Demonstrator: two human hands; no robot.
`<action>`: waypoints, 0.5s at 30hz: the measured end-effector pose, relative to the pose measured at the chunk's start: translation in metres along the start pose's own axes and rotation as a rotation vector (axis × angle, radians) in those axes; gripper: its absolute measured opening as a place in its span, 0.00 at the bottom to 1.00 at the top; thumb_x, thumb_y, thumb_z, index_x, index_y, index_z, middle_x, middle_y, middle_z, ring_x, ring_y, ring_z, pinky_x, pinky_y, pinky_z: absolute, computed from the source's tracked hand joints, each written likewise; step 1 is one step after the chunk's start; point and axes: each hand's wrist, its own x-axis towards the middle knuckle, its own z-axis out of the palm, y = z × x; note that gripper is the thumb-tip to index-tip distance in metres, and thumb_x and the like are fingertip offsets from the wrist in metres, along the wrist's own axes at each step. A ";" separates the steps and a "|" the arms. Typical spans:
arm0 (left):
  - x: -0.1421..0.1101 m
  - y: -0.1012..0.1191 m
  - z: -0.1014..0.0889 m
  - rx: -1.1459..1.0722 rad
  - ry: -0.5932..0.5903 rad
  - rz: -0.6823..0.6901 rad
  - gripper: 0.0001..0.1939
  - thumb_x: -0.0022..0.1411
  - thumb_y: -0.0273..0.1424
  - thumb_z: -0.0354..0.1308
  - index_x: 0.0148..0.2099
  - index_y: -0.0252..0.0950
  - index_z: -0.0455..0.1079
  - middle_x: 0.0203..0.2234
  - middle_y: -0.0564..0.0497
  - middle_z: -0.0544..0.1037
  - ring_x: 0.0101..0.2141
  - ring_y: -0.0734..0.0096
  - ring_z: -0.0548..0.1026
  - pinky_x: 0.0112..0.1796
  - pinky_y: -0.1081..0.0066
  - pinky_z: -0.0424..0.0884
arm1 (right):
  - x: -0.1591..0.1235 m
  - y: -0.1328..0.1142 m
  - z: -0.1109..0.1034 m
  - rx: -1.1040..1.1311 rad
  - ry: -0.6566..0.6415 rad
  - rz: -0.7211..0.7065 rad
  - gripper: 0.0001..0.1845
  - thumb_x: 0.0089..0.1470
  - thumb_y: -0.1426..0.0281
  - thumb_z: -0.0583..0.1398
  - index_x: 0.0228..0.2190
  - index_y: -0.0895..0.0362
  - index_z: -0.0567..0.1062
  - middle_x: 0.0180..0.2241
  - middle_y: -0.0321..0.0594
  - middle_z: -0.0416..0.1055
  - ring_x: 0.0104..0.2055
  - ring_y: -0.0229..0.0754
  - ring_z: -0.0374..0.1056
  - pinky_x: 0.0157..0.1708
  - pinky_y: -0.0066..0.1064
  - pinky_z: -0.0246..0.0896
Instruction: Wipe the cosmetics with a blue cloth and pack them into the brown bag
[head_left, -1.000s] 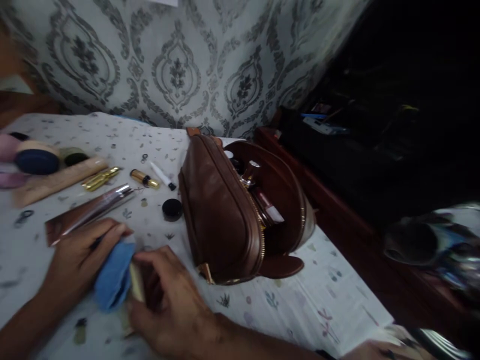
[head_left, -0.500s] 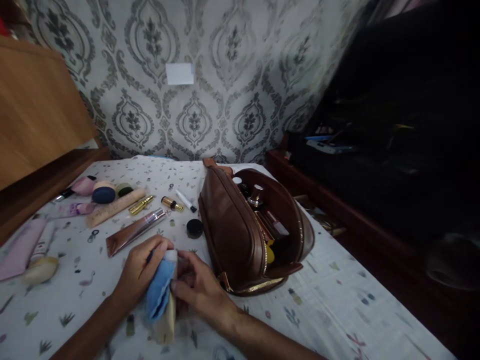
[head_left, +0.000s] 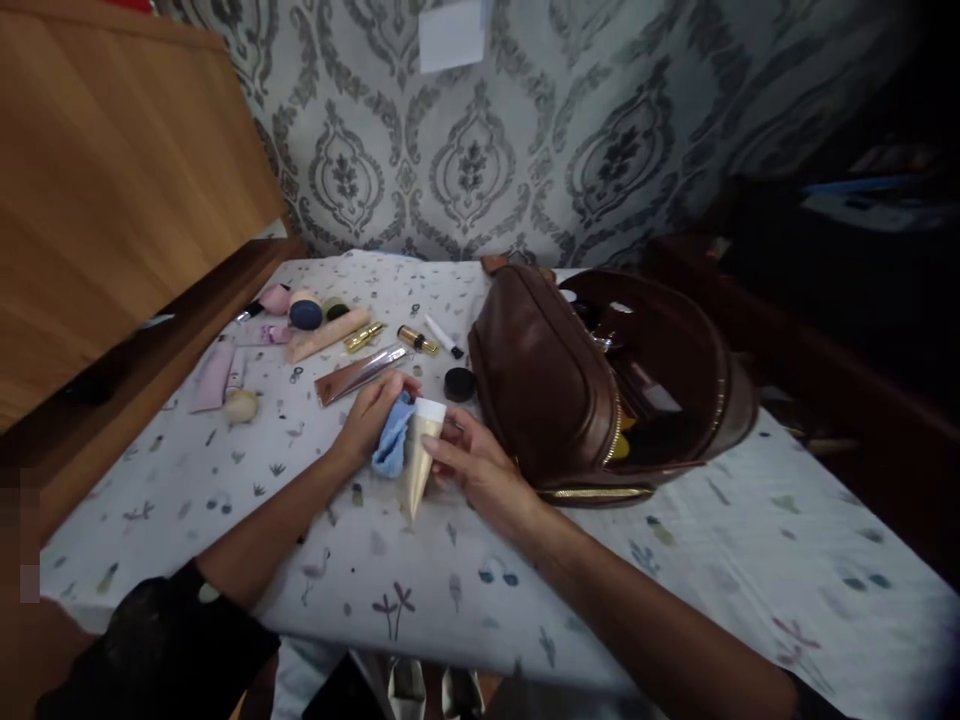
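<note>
Between my hands is a cream-gold squeeze tube (head_left: 421, 455) with a white cap, its cap end up and its flat end tilted down toward me. My right hand (head_left: 476, 458) grips the tube from the right with thumb and fingers. A crumpled light-blue cloth (head_left: 392, 440) is bunched in my left hand (head_left: 375, 405), close against the tube's left side. Just beyond my hands lie a rose-brown tube (head_left: 360, 373) with a silver end and a round black lid (head_left: 460, 384). The open brown cosmetic bag (head_left: 544, 375) stands right of my right hand, with several items inside.
Several cosmetics lie at the far left: a pink tube (head_left: 213, 378), a beige tube (head_left: 330, 333), a navy-and-beige sponge (head_left: 305, 312), a gold lipstick (head_left: 364, 336) and a white pen-like stick (head_left: 442, 336). A wooden panel (head_left: 135, 150) borders the patterned tablecloth (head_left: 315, 530) on the left.
The view has tilted down and shifted left. The cloth has come away from the tube's front to its left side, so more of the tube and its white cap shows.
</note>
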 end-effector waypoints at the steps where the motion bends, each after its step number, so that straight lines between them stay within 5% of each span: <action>1: 0.001 -0.001 0.000 -0.042 0.005 -0.030 0.28 0.60 0.57 0.54 0.38 0.34 0.72 0.31 0.49 0.75 0.33 0.66 0.74 0.37 0.68 0.71 | 0.000 0.000 0.001 0.009 0.005 -0.020 0.26 0.42 0.63 0.72 0.41 0.53 0.70 0.35 0.33 0.72 0.26 0.31 0.61 0.25 0.25 0.56; 5: 0.002 -0.003 0.000 -0.151 -0.033 -0.074 0.30 0.58 0.59 0.55 0.39 0.35 0.74 0.32 0.47 0.77 0.33 0.64 0.75 0.36 0.65 0.74 | 0.001 -0.002 0.003 0.032 0.043 -0.111 0.32 0.41 0.63 0.73 0.48 0.49 0.71 0.42 0.36 0.72 0.30 0.33 0.63 0.28 0.25 0.58; 10: -0.005 0.003 0.000 -0.231 -0.307 -0.095 0.26 0.61 0.56 0.56 0.45 0.39 0.74 0.32 0.47 0.79 0.29 0.61 0.77 0.32 0.58 0.76 | 0.002 -0.004 0.007 0.038 0.083 -0.121 0.29 0.41 0.61 0.74 0.46 0.51 0.75 0.38 0.36 0.72 0.30 0.33 0.62 0.27 0.24 0.58; 15: -0.011 0.010 -0.001 -0.158 -0.329 -0.052 0.23 0.63 0.54 0.55 0.45 0.41 0.74 0.31 0.48 0.78 0.27 0.63 0.76 0.29 0.60 0.76 | 0.004 0.000 0.006 0.044 0.154 -0.095 0.31 0.38 0.60 0.75 0.45 0.51 0.75 0.35 0.35 0.72 0.29 0.33 0.63 0.28 0.24 0.61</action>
